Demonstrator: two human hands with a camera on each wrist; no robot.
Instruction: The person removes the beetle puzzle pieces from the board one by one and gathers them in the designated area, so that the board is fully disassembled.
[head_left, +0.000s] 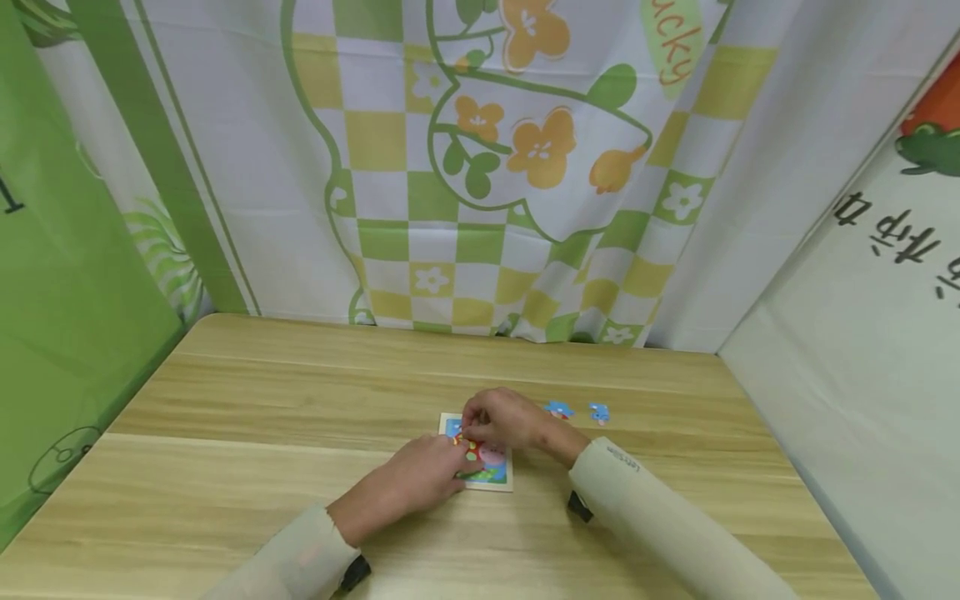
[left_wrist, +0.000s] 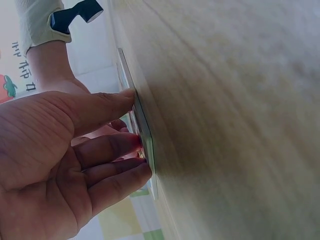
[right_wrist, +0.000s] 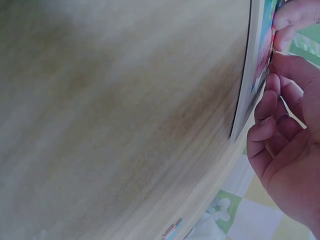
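Note:
A small picture puzzle board (head_left: 512,475) with a pale rim lies on the table, showing a colourful picture in blue, red, pink and green. The left hand (head_left: 430,471) rests over its left side, fairly straight fingers touching the board; in the left wrist view the thumb and fingertips (left_wrist: 142,172) lie along its edge. From the far right the right hand (head_left: 506,417) reaches over the board, thumb and forefinger pinching at the picture's upper part. What they pinch appears to be a puzzle piece, mostly hidden by the fingers. The other fingers of the right hand (right_wrist: 287,130) are curled.
Two loose blue puzzle pieces, one with some red (head_left: 558,409) and one at its right (head_left: 599,412), lie on the wooden table (head_left: 262,400) beyond the right forearm. A patterned curtain (head_left: 465,250) hangs behind the far edge, with cloth walls at both sides.

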